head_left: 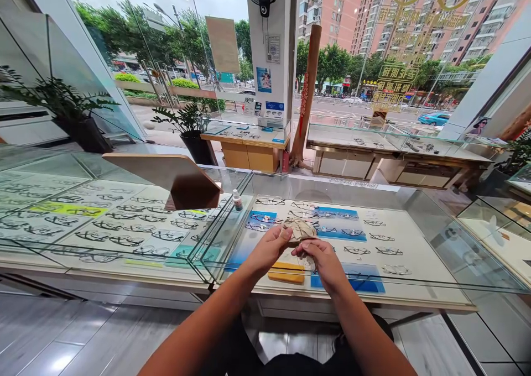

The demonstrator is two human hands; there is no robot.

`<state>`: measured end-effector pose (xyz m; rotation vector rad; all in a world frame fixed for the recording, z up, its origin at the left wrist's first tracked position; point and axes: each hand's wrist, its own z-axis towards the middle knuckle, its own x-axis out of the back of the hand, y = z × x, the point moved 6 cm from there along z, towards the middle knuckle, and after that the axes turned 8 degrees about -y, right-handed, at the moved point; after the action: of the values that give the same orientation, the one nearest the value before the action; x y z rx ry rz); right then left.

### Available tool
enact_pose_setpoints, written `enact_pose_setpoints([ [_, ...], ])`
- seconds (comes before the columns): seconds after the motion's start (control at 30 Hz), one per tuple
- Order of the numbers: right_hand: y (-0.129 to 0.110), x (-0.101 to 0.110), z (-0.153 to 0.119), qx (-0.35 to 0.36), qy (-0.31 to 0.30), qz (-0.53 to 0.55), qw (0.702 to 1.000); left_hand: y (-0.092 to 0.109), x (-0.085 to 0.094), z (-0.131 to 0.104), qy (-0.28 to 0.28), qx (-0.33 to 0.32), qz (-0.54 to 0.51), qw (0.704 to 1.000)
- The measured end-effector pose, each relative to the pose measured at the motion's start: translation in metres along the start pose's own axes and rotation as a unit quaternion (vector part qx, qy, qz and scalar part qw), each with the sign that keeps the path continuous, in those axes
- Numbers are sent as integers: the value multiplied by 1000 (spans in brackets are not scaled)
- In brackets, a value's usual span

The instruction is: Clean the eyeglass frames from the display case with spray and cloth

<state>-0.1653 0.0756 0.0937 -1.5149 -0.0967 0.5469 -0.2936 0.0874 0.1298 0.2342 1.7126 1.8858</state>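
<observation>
Both hands meet above the glass display case (398, 226). My left hand (271, 246) pinches a crumpled beige cloth (299, 230) with its thumb on top. At the lower right edge of the cloth is my right hand (318, 257), its thumb and fingers pressed together. Whatever else the right fingers grip is too small to make out. Beneath the hands, a yellow-orange case (286, 272) lies near the front edge of the display. Rows of eyeglasses (357, 250) surround it, some on blue cards.
A small white bottle (237, 200) stands on the glass left of the hands. Further left, a wood-edged mirror or board (178, 179) leans over another glasses case (89, 260). Potted plants, a wooden post (309, 83) and more counters stand beyond.
</observation>
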Motion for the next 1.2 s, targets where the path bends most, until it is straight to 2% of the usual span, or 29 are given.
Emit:
enact_pose_setpoints([
  [0.13, 2, -3, 0, -9, 2, 18, 1000, -2, -1, -2, 28, 5, 12, 1000],
  [0.3, -8, -15, -4, 32, -8, -14, 999, 5, -5, -4, 87, -42, 32, 995],
  [0.5, -9, -4, -6, 23, 9, -9, 1000, 8, 1, -2, 60, -42, 41, 996],
  [0.6, -2, 0, -4, 3, 31, 31, 999, 3, 2, -3, 44, -18, 37, 998],
  [0.7, 3, -6, -4, 1, 27, 40, 999, -1, 0, -5, 62, 0, 36, 997],
  [0.83, 3, -23, -5, 19, -21, -9, 1000, -3, 1, -4, 105, -12, 24, 994],
  [0.9, 4, -24, -5, 22, -24, -14, 999, -3, 3, -2, 113, -14, 21, 993],
  [1.1, 9, -6, -1, 29, 29, 30, 999, -1, 6, -2, 55, -30, 3, 998],
  [1.2, 10, -9, 2, 21, 23, 37, 999, -6, 4, -3, 69, -28, -1, 997],
])
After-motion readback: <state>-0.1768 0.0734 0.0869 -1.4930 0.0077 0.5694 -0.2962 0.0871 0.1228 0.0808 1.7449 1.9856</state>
